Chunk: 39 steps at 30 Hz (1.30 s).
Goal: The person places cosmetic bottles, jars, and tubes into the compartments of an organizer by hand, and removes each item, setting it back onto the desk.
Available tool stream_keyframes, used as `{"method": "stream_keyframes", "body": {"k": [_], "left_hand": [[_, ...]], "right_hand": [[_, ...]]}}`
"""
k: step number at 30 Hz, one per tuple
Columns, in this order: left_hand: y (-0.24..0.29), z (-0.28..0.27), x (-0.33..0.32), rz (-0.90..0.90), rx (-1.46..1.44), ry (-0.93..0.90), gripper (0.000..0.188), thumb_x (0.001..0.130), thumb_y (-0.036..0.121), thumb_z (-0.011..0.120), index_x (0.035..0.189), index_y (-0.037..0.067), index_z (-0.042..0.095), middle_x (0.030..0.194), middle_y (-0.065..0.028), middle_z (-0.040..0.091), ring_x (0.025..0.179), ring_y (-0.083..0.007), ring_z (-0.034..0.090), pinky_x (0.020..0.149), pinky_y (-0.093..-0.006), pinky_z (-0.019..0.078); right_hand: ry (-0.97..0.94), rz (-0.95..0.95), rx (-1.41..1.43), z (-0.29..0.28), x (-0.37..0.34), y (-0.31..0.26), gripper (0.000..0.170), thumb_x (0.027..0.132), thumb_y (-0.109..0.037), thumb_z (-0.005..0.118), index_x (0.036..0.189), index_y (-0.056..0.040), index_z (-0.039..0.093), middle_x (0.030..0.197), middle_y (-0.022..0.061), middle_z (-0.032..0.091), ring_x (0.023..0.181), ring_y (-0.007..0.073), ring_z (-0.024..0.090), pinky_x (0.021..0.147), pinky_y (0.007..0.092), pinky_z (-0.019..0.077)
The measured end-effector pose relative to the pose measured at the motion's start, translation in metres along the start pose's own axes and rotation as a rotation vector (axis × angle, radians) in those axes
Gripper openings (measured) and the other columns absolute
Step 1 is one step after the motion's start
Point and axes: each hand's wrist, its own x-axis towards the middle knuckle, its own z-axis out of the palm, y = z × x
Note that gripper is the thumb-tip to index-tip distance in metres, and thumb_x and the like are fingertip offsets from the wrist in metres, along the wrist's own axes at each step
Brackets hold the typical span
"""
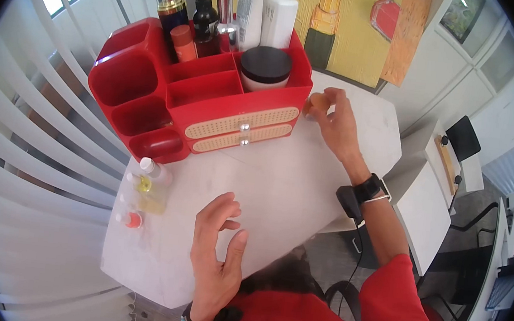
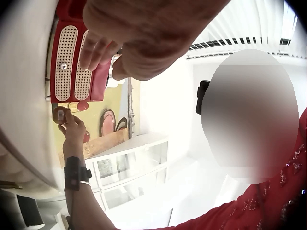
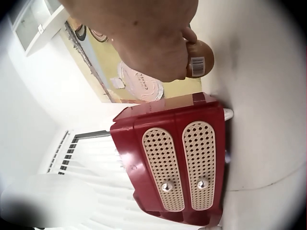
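My right hand (image 1: 340, 131) grips a round orange-brown container (image 3: 200, 58) beside the right end of a red cosmetics organizer (image 1: 177, 114). A white barcode label shows on the container in the right wrist view, while the fingers hide part of its body. Over the near part of the table, my left hand (image 1: 216, 253) hangs with its fingers loosely bent and nothing in it. The organizer has two drawers with woven-pattern fronts (image 3: 200, 153) and round silver knobs. Standing in it are several bottles, a white tube (image 1: 248, 15) and a black-lidded jar (image 1: 265, 70).
Several small bottles (image 1: 152, 196) stand on the white table (image 1: 280, 182) at the organizer's left front. White blinds (image 1: 38, 156) hang along the left. Behind the organizer is a yellow painted panel (image 1: 357, 45). A cable runs down from the right wrist.
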Motion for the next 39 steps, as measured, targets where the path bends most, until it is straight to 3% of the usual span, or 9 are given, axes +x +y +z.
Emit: {"method": "stream_keyframes", "body": {"k": [9,13,16,22,28,31,35,37,39], "left_hand": [[0.001,-0.004,0.004,-0.004,0.033,0.001,0.027,0.111,0.015,0.07,0.133,0.001,0.068,0.147,-0.0189,0.064,0.119,-0.0245,0.066,0.095,-0.0348,0.0578],[-0.002,-0.002,0.003,-0.03,0.007,-0.011,0.026,0.11,0.015,0.07,0.132,0.001,0.069,0.146,-0.0185,0.065,0.115,-0.0242,0.067,0.095,-0.0348,0.0576],[0.0,0.003,0.005,-0.007,0.0,-0.048,0.024,0.109,0.013,0.071,0.131,0.002,0.07,0.144,-0.0177,0.066,0.11,-0.0237,0.068,0.095,-0.0351,0.0572],[0.002,-0.006,-0.001,0.004,0.032,-0.031,0.022,0.107,0.01,0.071,0.128,0.002,0.071,0.142,-0.0171,0.068,0.105,-0.0234,0.069,0.095,-0.0354,0.0564],[-0.002,-0.019,-0.006,-0.017,0.054,0.021,0.021,0.108,0.009,0.07,0.127,0.002,0.071,0.14,-0.0162,0.07,0.102,-0.022,0.069,0.094,-0.0347,0.0559],[-0.002,-0.021,-0.007,0.0,0.052,-0.023,0.027,0.105,0.001,0.069,0.131,0.001,0.07,0.141,-0.0189,0.069,0.106,-0.0282,0.07,0.093,-0.0371,0.0576],[-0.004,-0.022,-0.006,0.02,0.06,-0.008,0.023,0.105,0.004,0.07,0.128,0.001,0.07,0.139,-0.0174,0.07,0.103,-0.0245,0.07,0.093,-0.0358,0.0567],[-0.007,-0.024,-0.005,0.012,0.054,0.019,0.019,0.106,0.007,0.07,0.124,0.001,0.07,0.137,-0.0157,0.071,0.1,-0.021,0.069,0.093,-0.0345,0.0556],[-0.008,-0.025,0.0,0.029,0.042,0.002,0.028,0.105,0.007,0.071,0.132,0.0,0.067,0.143,-0.0164,0.068,0.105,-0.0223,0.07,0.095,-0.0366,0.0568]], "right_hand": [[0.064,-0.174,-0.054,0.004,0.003,-0.001,0.05,0.099,-0.011,0.078,0.143,-0.0001,0.056,0.132,0.0203,0.067,0.117,0.0378,0.063,0.099,0.0455,0.0548],[0.189,-0.284,0.121,-0.027,0.011,-0.076,0.049,0.097,-0.009,0.079,0.142,0.001,0.06,0.137,0.0199,0.065,0.121,0.0377,0.063,0.1,0.0452,0.0545],[0.116,-0.371,0.139,-0.031,0.018,-0.131,0.052,0.095,-0.013,0.082,0.14,0.0007,0.062,0.133,0.0219,0.067,0.121,0.0389,0.063,0.1,0.0459,0.0544],[-0.016,-0.601,-0.123,-0.007,0.051,-0.15,0.052,0.092,-0.025,0.084,0.133,-0.0011,0.063,0.117,0.0229,0.073,0.112,0.0442,0.067,0.098,0.0516,0.0542],[-0.244,-0.479,-0.263,-0.008,0.062,-0.164,0.049,0.091,-0.025,0.083,0.13,-0.0033,0.062,0.114,0.0215,0.073,0.107,0.0451,0.069,0.094,0.0541,0.0554],[-0.254,-0.429,-0.202,-0.01,0.063,-0.17,0.049,0.091,-0.026,0.081,0.131,-0.0039,0.061,0.114,0.0214,0.073,0.106,0.0458,0.069,0.092,0.0546,0.0564],[-0.014,-0.473,-0.214,-0.022,0.044,-0.186,0.058,0.088,-0.024,0.087,0.137,-0.0055,0.062,0.124,0.0195,0.074,0.115,0.0374,0.071,0.098,0.0449,0.0561],[0.155,-0.458,0.088,-0.037,0.023,-0.197,0.06,0.087,-0.022,0.088,0.139,-0.005,0.061,0.124,0.0174,0.072,0.114,0.0328,0.071,0.097,0.041,0.0577],[0.047,-0.397,0.29,-0.046,0.0,-0.195,0.065,0.086,-0.018,0.09,0.142,-0.0044,0.059,0.129,0.0155,0.071,0.119,0.0286,0.07,0.101,0.0392,0.0561]]}}
